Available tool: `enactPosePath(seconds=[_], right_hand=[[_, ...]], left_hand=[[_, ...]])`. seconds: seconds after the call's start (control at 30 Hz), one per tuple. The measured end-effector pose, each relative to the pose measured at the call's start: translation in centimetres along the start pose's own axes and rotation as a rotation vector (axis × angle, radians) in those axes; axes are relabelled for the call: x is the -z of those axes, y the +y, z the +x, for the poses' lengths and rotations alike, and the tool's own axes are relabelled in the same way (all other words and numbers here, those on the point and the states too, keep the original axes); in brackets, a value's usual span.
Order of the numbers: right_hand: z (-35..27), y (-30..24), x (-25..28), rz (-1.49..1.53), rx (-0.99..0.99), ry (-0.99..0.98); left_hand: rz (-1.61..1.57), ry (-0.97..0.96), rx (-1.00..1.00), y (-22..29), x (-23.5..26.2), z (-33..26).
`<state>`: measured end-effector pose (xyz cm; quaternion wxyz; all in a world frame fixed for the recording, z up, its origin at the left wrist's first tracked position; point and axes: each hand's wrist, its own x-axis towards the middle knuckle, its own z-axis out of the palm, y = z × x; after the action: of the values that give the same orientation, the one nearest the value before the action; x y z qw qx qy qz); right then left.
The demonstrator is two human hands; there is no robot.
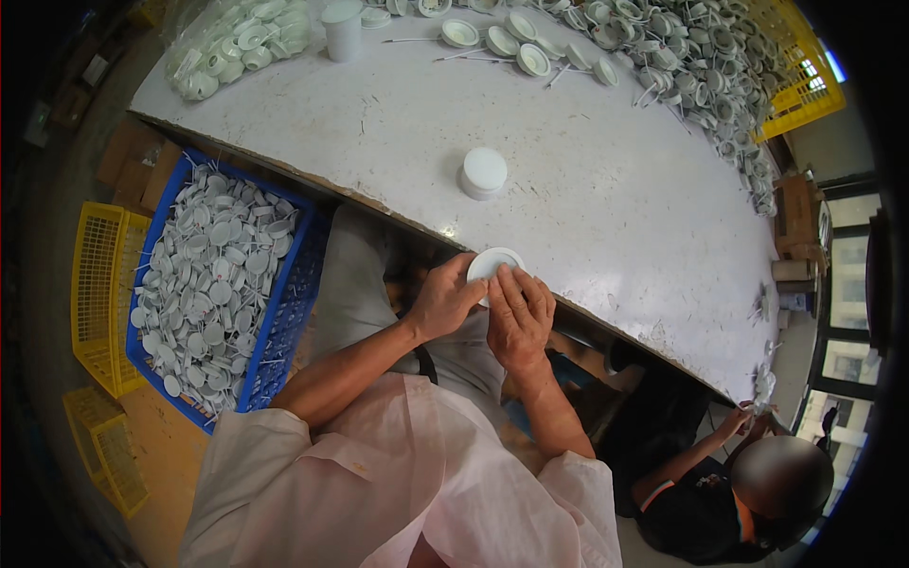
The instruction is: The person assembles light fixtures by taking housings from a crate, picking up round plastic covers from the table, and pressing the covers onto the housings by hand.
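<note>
"One left hand (442, 297) and one right hand (521, 320): closed on what?"

"Gripping a round white dish (490, 262) from both sides, at the near edge of the tabletop (606, 227); impossible to tell whether touching it."

"And farther in?"

"A short white cylinder (484, 173), upright; down to the left, a blue crate (284, 314) full of white discs (220, 256)."

"Any label to read?"

"Only a pale patch (95, 68) on a dark box (76, 93), far left, too blurred to make out."
</note>
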<state>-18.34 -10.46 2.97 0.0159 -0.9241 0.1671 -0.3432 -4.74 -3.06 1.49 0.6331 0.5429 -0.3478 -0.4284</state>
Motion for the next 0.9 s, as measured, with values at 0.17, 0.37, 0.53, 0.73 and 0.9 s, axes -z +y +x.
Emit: enactPosePath(seconds=[0.17, 0.37, 0.53, 0.73, 0.9], right_hand=[[-0.2, 0.5, -0.4, 0.04, 0.029, 0.033], [-0.3, 0.7, -1.0, 0.07, 0.029, 0.021], [-0.2, 0.7, -1.2, 0.07, 0.032, -0.028], [0.1, 0.8, -1.0, 0.194, 0.0, -0.113], [1.1, 0.2, 0.2, 0.849, -0.543, 0.052]], left_hand=[[-0.003, 0.035, 0.057, 0.6, -0.1, -0.2], [-0.036, 0.002, 0.166, 0.5, 0.5, -0.2], [0.018, -0.012, 0.183, 0.5, 1.0, -0.2], [-0.052, 0.006, 0.186, -0.1, 1.2, 0.3], [-0.068, -0.022, 0.159, 1.7, 1.7, 0.2]])
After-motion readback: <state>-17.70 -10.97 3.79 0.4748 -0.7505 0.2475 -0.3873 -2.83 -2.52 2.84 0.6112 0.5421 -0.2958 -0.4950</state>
